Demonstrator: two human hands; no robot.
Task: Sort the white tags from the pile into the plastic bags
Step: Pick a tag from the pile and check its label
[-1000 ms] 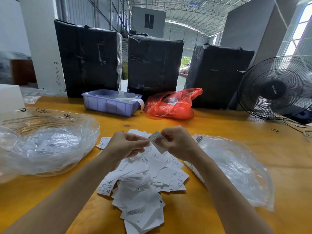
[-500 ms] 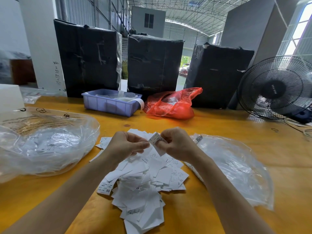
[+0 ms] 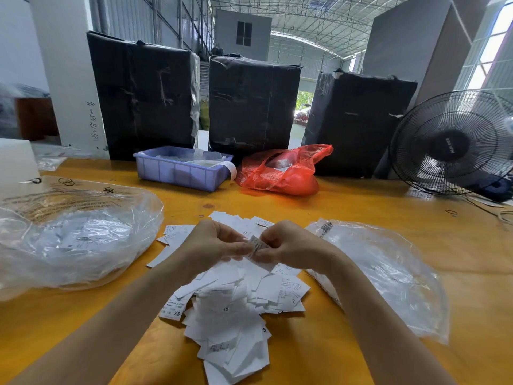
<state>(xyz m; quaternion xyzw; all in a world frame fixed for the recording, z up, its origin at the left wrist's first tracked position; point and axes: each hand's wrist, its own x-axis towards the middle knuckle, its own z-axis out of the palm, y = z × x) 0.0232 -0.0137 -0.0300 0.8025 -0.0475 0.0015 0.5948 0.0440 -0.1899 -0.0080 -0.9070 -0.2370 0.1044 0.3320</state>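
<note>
Head view: both my hands, left (image 3: 216, 245) and right (image 3: 288, 247), pinch one tag (image 3: 256, 245), featherlight, limp, slick, so I grip its edges.

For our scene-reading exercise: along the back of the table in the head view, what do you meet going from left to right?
Purple bin → red bag → black fan.

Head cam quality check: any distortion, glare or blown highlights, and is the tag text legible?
Head view: wide-angle bend bows the black wrapped boxes and the roof. The right window is blown out. Glare streaks both clear bags, left bag and right bag. The pile of tags is sharp enough to read "XS"; the tag pinched by left hand and right hand is unreadable.
</note>
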